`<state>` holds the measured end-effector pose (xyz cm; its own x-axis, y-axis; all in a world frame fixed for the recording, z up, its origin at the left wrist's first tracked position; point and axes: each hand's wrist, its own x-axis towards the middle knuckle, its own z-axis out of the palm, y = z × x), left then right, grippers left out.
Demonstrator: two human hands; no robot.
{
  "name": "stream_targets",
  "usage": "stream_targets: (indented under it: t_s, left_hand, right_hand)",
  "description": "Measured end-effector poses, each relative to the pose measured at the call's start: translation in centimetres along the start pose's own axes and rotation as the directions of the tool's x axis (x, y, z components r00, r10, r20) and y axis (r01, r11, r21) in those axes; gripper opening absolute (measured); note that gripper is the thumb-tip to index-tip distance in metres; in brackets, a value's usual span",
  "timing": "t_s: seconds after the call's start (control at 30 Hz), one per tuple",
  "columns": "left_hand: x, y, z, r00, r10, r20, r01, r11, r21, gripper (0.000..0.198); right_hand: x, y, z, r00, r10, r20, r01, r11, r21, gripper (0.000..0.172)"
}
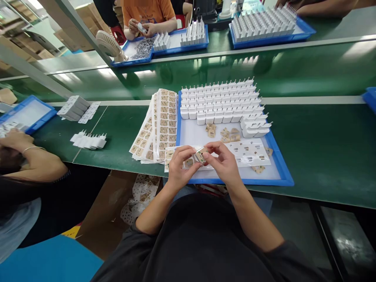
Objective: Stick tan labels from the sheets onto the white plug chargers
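Observation:
Between both hands is a small white charger (201, 155) with a tan sticker on the face turned up. My left hand (182, 166) pinches its left side. The fingertips of my right hand (222, 160) press on its right side and the sticker. Under the hands a partly used sticker sheet (248, 152) lies across a blue-rimmed tray (280, 164). Behind it, rows of white plug chargers (219, 102) stand in the tray with pins up. Loose tan sticker pieces (230, 134) lie on the tray's white floor.
Stacked sticker sheets (167, 125) lie left of the tray. Farther left are white plugs (89, 140) and a stack of white pieces (74, 108). A co-worker's arm (38, 156) rests at the left. Across the green belt (308, 66), another person handles a white part by more trays.

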<state>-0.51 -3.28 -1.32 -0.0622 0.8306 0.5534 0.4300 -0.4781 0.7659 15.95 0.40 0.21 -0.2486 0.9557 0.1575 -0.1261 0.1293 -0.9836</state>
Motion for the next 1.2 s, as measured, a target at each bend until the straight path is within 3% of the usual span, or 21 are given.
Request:
stream_targets:
  t_s: [0.07,0.13,0.3,0.5,0.7,0.8,0.9,1.0,1.13,1.2]
  left_hand:
    - [0.1,0.1,0.1,1.000,-0.021,-0.009,0.021,1.000,-0.001,0.033]
    - [0.2,0.3,0.1,1.000,0.001,-0.001,-0.001,0.999,0.052,0.030]
    - [0.6,0.4,0.1,0.977,0.214,0.022,-0.215,0.964,0.155,0.032]
    - [0.8,0.3,0.0,0.967,0.254,-0.006,-0.248,0.948,0.198,0.034]
    - [0.9,0.5,0.1,0.924,0.383,0.005,-0.372,0.893,0.254,0.040]
    - [0.8,0.4,0.1,0.927,0.375,-0.014,-0.362,0.902,0.236,0.038]
    - [0.5,0.0,0.0,0.952,0.304,-0.039,-0.294,0.943,0.156,0.039]
    - [0.2,-0.5,0.0,0.982,0.183,-0.038,-0.182,0.983,0.022,0.042]
    - [0.0,-0.3,0.0,0.990,0.136,0.024,-0.135,0.990,-0.045,0.043]
    - [0.0,0.1,0.1,0.992,0.120,0.040,-0.119,0.992,-0.043,0.041]
  right_hand:
    - [0.1,0.1,-0.1,0.996,0.047,0.079,-0.051,0.997,0.051,0.035]
    - [0.1,0.1,0.1,0.997,0.054,0.061,-0.057,0.997,0.056,0.040]
    - [0.4,0.0,0.2,0.998,0.034,0.049,-0.043,0.978,0.204,0.024]
    - [0.5,0.1,-0.3,0.991,0.071,0.116,-0.102,0.951,0.291,0.018]
    - [0.6,-0.2,-0.3,0.991,0.042,0.126,-0.086,0.924,0.371,0.008]
    - [0.6,-0.3,-0.6,0.983,0.063,0.174,-0.128,0.911,0.393,0.006]
    - [0.5,-0.4,-1.0,0.969,0.066,0.238,-0.153,0.916,0.371,0.017]
    - [0.4,-0.3,-1.3,0.970,0.008,0.243,-0.076,0.959,0.272,0.026]
    - [0.2,-0.1,-0.9,0.983,-0.157,0.092,0.154,0.988,0.031,0.009]
    - [0.1,-0.2,-0.5,0.954,-0.300,0.011,0.299,0.946,-0.125,0.005]
